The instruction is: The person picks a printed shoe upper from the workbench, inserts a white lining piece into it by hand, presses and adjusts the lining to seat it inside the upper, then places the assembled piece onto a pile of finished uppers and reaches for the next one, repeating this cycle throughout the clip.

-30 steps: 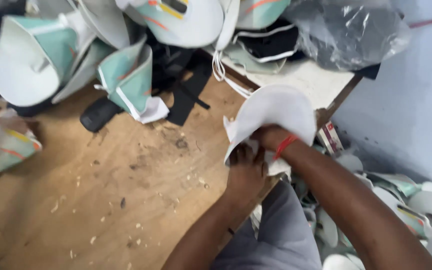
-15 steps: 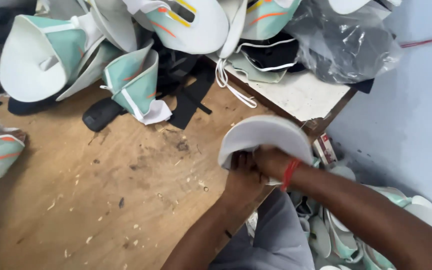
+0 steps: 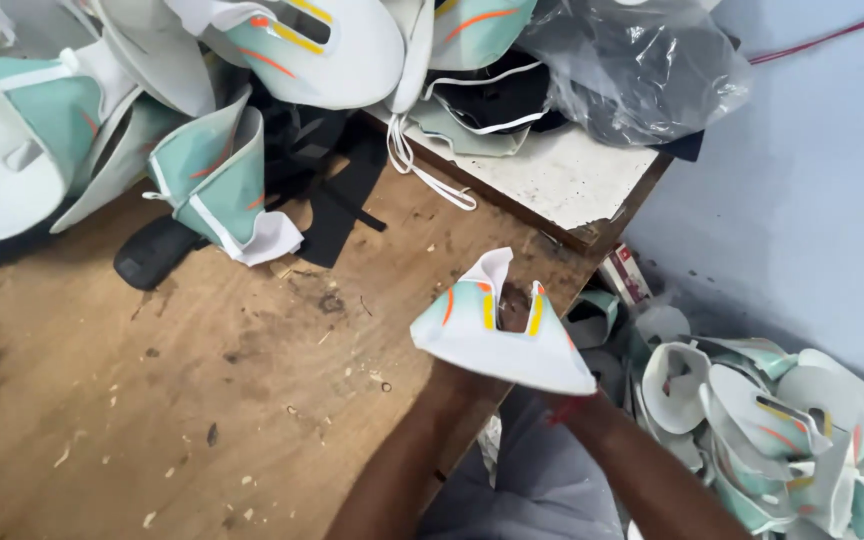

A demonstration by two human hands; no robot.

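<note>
Head view, looking down on a workbench. At lower centre of the frame, both hands are holding up a shoe upper (image 3: 500,335), a white and mint-green piece with orange and yellow stripes, which is sitting just right of centre, above the bench edge. The left hand (image 3: 464,383) is showing only as a wrist and knuckle area directly beneath the piece; its fingers are lying behind the fabric, so whether they are curled or spread cannot be told. The right hand (image 3: 574,404) is likewise emerging under the lower right corner of the piece, with a red band at the wrist; its fingers are also hidden, and their state cannot be told. Both hands are touching the underside of the piece.

The wooden tabletop (image 3: 162,400) is filling the left and lower left of the frame, scattered with small chips and dark marks. A heap of similar uppers (image 3: 202,90) is lying across the top left and top centre. A white lace (image 3: 422,175) is trailing from this heap onto the wood. A crumpled clear plastic bag (image 3: 642,70) is resting at upper right on a white board (image 3: 552,180). A second pile of uppers (image 3: 772,420) is lying on the floor at lower right, beside a pale blue wall (image 3: 812,200).
</note>
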